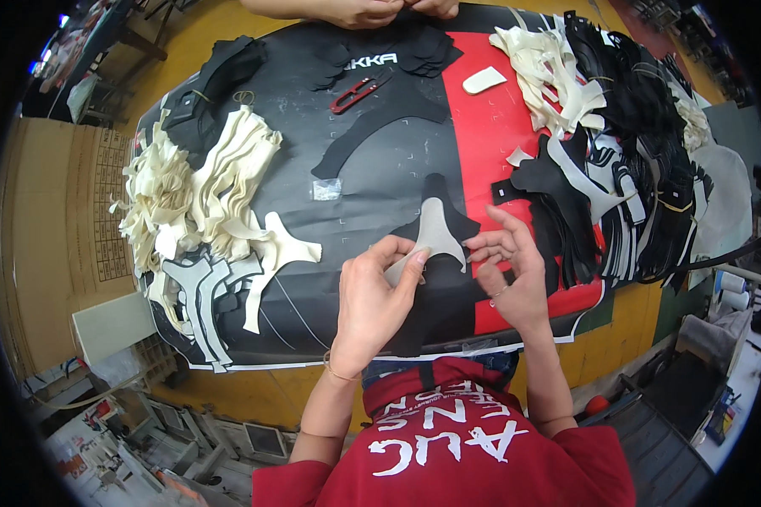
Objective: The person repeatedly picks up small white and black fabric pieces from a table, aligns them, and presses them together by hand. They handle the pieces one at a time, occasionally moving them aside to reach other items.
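Note:
My left hand (374, 291) pinches a pale grey Y-shaped cut piece (434, 228) between thumb and fingers. Beneath that piece lies a black cut piece (435, 188) of similar shape, partly hidden. My right hand (516, 275) hovers just right of the grey piece, fingers loosely bent and apart, with nothing seen in them. Its fingertips come close to the piece's right edge; whether they touch it, I cannot tell. Farther away, a large curved black piece (372, 127) lies flat, with red-handled thread snips (355, 95) by its upper end.
Cream pieces (237, 177) and grey black-edged pieces (201, 296) pile up on the left. Black pieces (566, 203) and cream scraps (550, 72) crowd the right. A small clear packet (326, 189) lies mid-table. Another person's hands (372, 10) are at the far edge.

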Motion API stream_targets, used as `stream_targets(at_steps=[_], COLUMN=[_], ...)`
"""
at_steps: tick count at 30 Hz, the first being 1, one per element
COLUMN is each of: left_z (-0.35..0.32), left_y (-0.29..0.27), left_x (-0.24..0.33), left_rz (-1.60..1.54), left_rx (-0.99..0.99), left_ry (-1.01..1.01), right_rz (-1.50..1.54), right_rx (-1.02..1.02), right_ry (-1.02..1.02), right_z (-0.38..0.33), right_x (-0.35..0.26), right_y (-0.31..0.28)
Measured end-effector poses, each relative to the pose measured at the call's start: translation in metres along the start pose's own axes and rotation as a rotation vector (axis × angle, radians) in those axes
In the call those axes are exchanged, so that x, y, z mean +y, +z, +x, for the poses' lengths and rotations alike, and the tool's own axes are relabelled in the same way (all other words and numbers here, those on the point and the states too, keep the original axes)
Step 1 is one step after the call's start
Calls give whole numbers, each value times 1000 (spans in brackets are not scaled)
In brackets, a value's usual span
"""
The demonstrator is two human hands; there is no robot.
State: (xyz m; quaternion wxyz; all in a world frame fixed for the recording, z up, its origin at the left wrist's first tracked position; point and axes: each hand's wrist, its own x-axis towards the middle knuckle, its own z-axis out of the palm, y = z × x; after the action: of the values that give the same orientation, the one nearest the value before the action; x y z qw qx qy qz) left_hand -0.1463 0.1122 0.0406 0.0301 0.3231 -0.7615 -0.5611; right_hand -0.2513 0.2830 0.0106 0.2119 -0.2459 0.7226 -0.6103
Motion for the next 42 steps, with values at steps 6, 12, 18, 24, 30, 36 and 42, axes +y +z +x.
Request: stream_targets(at_steps=[6, 12, 18, 24, 30, 36, 42], left_z=[10, 20, 27, 33, 31, 69, 76], left_y=[3, 5, -16, -37, -18, 8, 24], left_x=[4, -6, -2, 6, 23, 20, 15], left_rz=[66, 134, -477, -566, -334, 75, 120], left_rx=[14, -25, -372, -637, -465, -364, -289], left_ry=[-48, -2, -128, -269, -241, -185, -191], right_rz=[-2, 39, -46, -40, -79, -268, -322], right_rx=[3, -70, -230, -263, 4, 224, 213], right_ry=[107, 150, -168, -359, -173, -58, -53], right_z=[15, 20, 13, 14, 10, 4, 2], right_x=[2, 0, -21, -27, -7, 11, 16], right_y=[13, 9, -4, -10, -5, -22, -35])
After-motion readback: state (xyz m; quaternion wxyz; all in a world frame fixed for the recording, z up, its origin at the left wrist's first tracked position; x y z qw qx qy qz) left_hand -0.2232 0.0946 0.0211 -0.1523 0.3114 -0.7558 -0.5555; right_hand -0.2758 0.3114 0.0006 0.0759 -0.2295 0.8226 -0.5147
